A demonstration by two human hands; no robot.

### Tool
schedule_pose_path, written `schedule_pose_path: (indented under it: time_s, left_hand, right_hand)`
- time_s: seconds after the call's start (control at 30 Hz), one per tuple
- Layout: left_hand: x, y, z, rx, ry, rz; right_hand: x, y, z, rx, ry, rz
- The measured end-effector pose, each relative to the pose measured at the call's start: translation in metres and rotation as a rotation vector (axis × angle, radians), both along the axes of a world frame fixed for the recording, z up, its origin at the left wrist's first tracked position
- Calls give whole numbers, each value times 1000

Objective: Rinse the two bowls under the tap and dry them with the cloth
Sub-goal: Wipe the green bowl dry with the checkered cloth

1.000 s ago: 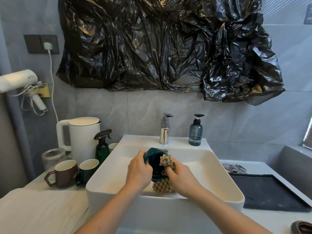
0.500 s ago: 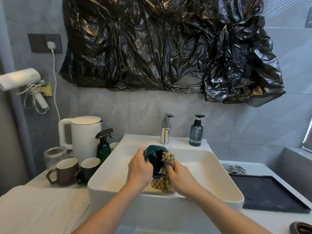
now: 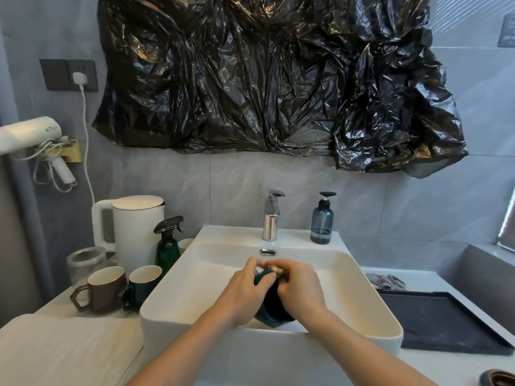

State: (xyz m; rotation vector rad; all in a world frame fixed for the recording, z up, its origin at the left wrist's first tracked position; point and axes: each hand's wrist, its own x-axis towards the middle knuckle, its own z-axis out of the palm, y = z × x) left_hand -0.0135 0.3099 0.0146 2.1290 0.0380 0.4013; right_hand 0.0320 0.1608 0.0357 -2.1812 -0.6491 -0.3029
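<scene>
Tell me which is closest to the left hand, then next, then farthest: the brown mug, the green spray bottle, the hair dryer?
From the left hand, in the head view:
1. Green spray bottle, beside the sink's left edge.
2. Brown mug, farther left on the counter.
3. Hair dryer, up on the left wall.

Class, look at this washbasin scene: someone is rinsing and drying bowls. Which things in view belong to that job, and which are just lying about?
In the job:
green bowl, held by left hand
checked cloth, gripped by right hand
tap
basin

Lying about:
kettle
spray bottle
brown mug
green mug
soap bottle
hairdryer
black tray
</scene>
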Motion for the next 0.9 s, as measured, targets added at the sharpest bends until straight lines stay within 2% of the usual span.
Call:
schedule_pose_path:
  time_s: [0.17, 0.3, 0.47, 0.6, 0.77, 0.9]
  left_hand:
    - [2, 4, -5, -66, -15, 10]
    - [-2, 1, -2, -98, -124, 37]
    - [-1, 6, 1, -174, -241, 172]
    - [-1, 5, 2, -165, -245, 195]
    - [-6, 1, 4, -114, -207, 116]
    - [-8, 2, 4, -104, -263, 152]
  right_hand:
    - [7, 0, 6, 48, 36, -63]
    - [6, -4, 4, 45, 89, -41]
    - [-7, -3, -8, 46, 221, 69]
    - [-15, 4, -4, 165, 276, 213]
    - [-1, 12, 10, 191, 215, 40]
    - [-2, 19, 11, 148, 155, -21]
